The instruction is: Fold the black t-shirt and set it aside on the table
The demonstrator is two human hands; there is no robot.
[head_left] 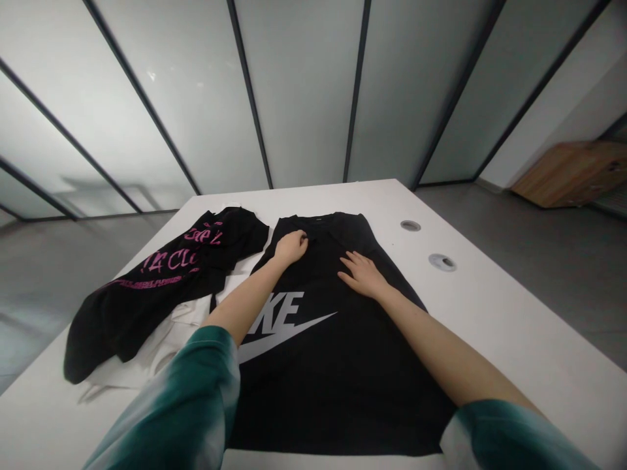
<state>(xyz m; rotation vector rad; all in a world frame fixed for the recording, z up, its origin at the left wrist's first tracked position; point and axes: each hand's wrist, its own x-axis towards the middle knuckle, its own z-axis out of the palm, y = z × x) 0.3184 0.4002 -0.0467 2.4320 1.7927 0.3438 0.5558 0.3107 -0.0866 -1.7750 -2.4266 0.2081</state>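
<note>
The black shirt (pixel 343 385) lies spread out on the white table (pixel 509 313) before me, its pale lettering (pixel 289 309) facing up. My right hand (pixel 364 275) rests on its chest, spread flat. My left hand (pixel 290 248) is curled near the collar (pixel 318 220); whether it pinches fabric, I cannot tell. Leftward, a pink-lettered shirt (pixel 147 294) lies over white cloth (pixel 169 336).

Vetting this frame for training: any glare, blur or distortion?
Head view: wide-angle stretch, dark bars between the wall panels fanning outward; faint glints on panels at picture left; left hand and right hand slightly soft; black shirt beneath them low in detail.
</note>
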